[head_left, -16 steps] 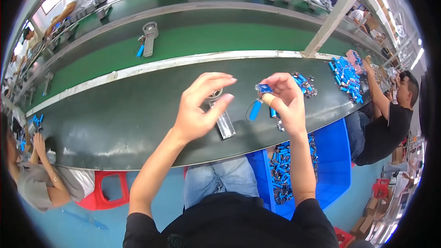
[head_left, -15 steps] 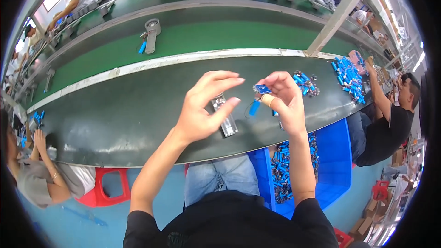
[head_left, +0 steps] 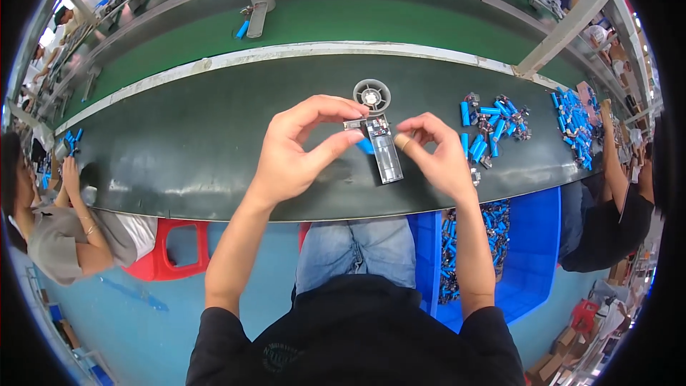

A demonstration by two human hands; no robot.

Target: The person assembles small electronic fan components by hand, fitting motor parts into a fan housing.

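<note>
A grey handheld fan body (head_left: 386, 161) lies on the dark bench in front of me, its round grille head (head_left: 372, 96) away from me and its hollow handle towards me. A small circuit board (head_left: 376, 126) sits over the handle's upper end. My left hand (head_left: 293, 146) pinches the board's left end between thumb and fingers. A blue cylindrical battery (head_left: 365, 146) shows just below the left thumb. Right of the handle, my right hand (head_left: 439, 157) has thumb and fingers bent but apart, with nothing visible in them. A tan band wraps its thumb.
Blue batteries with boards (head_left: 493, 125) lie piled at right, with a larger heap (head_left: 575, 125) beyond. A blue bin (head_left: 529, 257) holding more stands below the bench edge. Another fan body (head_left: 259, 18) rests past the white rail (head_left: 314, 48). People sit at both sides.
The board has passed from my right hand to my left and is now at the fan handle. My right fingers have come apart. The view has shifted, showing the fan's head.
</note>
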